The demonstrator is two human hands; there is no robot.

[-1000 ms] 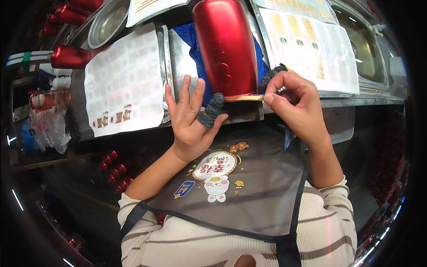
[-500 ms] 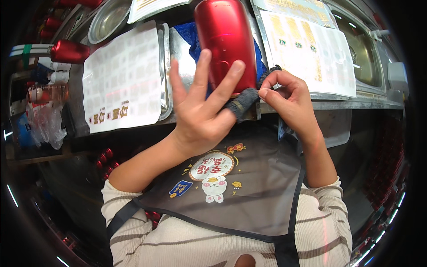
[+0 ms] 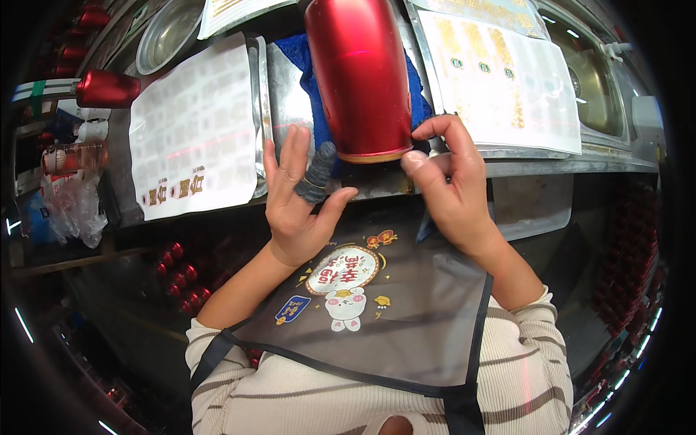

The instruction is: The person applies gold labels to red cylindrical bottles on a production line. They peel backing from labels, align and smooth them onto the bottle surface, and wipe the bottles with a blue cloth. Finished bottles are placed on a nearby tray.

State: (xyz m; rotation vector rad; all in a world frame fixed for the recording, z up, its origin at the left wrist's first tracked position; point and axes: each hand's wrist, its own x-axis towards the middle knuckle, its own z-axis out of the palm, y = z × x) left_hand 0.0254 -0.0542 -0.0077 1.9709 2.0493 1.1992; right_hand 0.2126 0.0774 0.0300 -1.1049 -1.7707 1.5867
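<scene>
My left hand [image 3: 297,210] is open, palm turned inward, its fingers up and thumb out to the right. A dark grey knit finger cover [image 3: 317,174] sits on its index finger. My right hand [image 3: 453,185] is at the right of the base of a large glossy red bottle-shaped vessel [image 3: 362,80]. Its thumb and index finger curve with a gap between them, and I see nothing held there. Its other fingers are partly hidden. The vessel lies on a blue cloth [image 3: 296,49], base toward me; its far end is cut off by the frame.
Left of the vessel, a white printed sheet [image 3: 196,130] lies over a metal tray. Another sheet [image 3: 464,80], with gold strips and green emblems, lies on the right. A metal bowl [image 3: 168,36], a smaller red vessel [image 3: 109,88] and a sink [image 3: 591,80] stand around the bench.
My left hand has moved left and away from my right hand, which was pinching the knit cover on its finger. The right thumb and index finger have parted. The vessel sits slightly lower in view.
</scene>
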